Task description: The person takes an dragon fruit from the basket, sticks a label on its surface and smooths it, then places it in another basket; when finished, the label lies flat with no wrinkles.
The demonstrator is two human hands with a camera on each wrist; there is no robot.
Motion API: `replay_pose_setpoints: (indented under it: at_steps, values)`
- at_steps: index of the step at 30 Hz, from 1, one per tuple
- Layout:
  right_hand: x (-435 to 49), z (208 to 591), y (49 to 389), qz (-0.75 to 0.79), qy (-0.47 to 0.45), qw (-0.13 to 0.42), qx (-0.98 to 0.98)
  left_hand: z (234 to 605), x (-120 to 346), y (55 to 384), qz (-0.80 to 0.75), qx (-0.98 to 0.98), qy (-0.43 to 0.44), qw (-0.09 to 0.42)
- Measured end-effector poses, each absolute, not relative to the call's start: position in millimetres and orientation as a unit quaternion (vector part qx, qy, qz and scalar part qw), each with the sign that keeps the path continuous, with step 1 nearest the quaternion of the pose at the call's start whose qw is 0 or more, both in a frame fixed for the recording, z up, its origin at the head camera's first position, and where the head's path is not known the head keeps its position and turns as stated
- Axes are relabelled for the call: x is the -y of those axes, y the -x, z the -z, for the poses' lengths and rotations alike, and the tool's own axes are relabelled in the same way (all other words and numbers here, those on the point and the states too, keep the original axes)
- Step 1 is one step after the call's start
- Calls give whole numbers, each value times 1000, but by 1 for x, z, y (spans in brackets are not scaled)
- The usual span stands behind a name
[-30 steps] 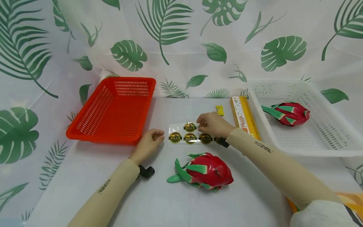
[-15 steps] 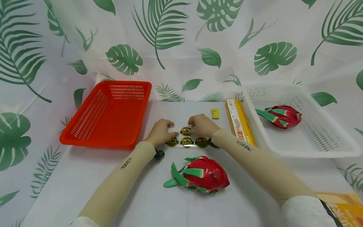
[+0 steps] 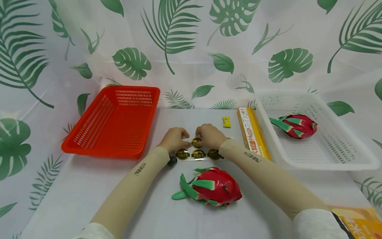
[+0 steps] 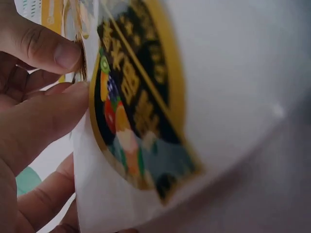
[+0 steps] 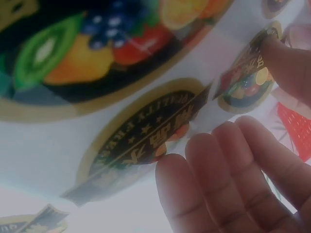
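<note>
My left hand (image 3: 175, 139) and right hand (image 3: 210, 136) meet over a clear sheet of stickers (image 3: 198, 154) in the middle of the table. Its round labels are black and gold with printed fruit. In the left wrist view, thumb and fingertip come together on the sheet's edge beside a large sticker (image 4: 138, 97). From the right wrist, the thumb (image 5: 289, 63) lies on one sticker while the fingers (image 5: 209, 170) sit behind the sheet. Both hands appear to pinch the sheet around the upper sticker; the exact contact is partly hidden. A red dragon fruit (image 3: 218, 186) lies nearer me.
A red basket (image 3: 140, 156) stands at left. On the right, a white basket (image 3: 328, 166) holds another dragon fruit (image 3: 298, 126). Beside it lie a pasta box (image 3: 253, 132) and a small yellow packet (image 3: 226, 122). An orange package (image 3: 358, 219) sits at the lower right.
My left hand has moved right from beside the red basket onto the sticker sheet, close to the right hand. The right hand stays at the upper sticker. The view has shifted slightly.
</note>
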State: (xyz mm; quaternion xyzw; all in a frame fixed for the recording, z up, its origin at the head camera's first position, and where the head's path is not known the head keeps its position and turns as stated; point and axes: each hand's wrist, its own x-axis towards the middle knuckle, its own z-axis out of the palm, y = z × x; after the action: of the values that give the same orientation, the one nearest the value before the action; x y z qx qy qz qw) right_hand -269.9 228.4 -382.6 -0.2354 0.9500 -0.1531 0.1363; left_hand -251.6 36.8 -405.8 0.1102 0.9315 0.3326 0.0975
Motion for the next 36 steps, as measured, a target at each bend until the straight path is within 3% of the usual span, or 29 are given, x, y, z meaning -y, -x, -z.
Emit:
replay_pose_setpoints:
  at_steps: [14,36]
  values:
    - [-231,387,268,166,246,92,-950,404,-36,258,-360,-919,-108,114]
    - [-237,390,273,248,264,85,-928,407,-28,258,-401,-905,-69,123]
